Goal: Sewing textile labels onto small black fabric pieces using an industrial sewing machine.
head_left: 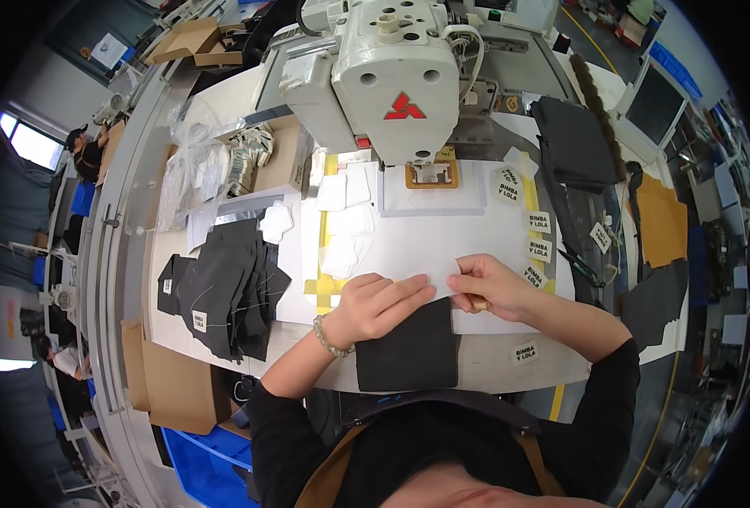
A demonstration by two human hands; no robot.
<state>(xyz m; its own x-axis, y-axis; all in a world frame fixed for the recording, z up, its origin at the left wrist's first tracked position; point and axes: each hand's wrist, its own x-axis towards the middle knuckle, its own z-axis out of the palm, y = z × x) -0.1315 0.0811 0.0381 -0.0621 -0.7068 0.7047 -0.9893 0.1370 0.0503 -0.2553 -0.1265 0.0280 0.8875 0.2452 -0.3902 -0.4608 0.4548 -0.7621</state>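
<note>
A dark grey fabric piece (406, 349) lies at the near edge of the worktable, in front of my body. My left hand (375, 309), a beaded bracelet at its wrist, rests over the fabric's upper left part with its fingers stretched out toward the right. Just past the fabric's upper right corner, my right hand (495, 289) is closed in a pinch. A small tan thing (478, 302) peeks out beneath its fingers; its kind cannot be made out. The two hands' fingertips are close but apart. Beyond them a white sewing machine head (400, 93) stands over a small clamp frame (432, 174).
Stacked dark fabric pieces (235, 292) lie at left, below a cardboard box (283, 157) of labels. White pieces (345, 220) sit left of the machine. Printed labels (539, 222) line the right. Farther right are dark fabric (574, 140), a brown piece (661, 220) and a monitor (656, 102).
</note>
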